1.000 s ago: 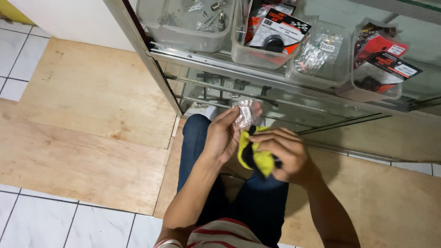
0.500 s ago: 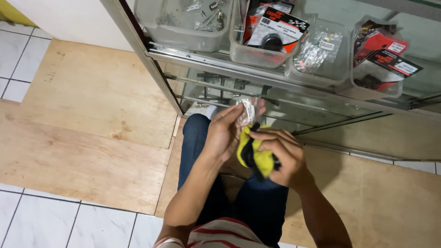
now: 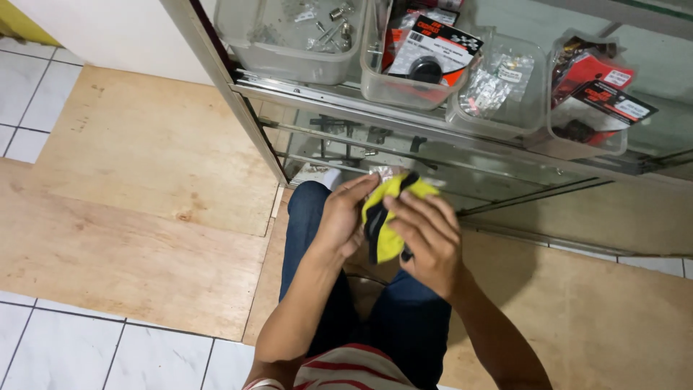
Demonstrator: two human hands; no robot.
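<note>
Between both hands' closed fingers (image 3: 415, 209), a yellow cloth (image 3: 390, 217), perhaps hiding a plastic packet (image 3: 380, 173).

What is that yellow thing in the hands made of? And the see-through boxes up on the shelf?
The yellow thing looks like soft cloth: it bunches and folds between the left hand and right hand, with a dark edge. The see-through boxes seem to be clear, slightly cloudy plastic, since small metal parts show through their walls.

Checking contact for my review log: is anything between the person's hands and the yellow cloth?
Nothing visible. The left hand and right hand both touch the yellow cloth directly, holding it between them above the lap. A small clear packet peeks out behind the cloth's top edge.
</note>
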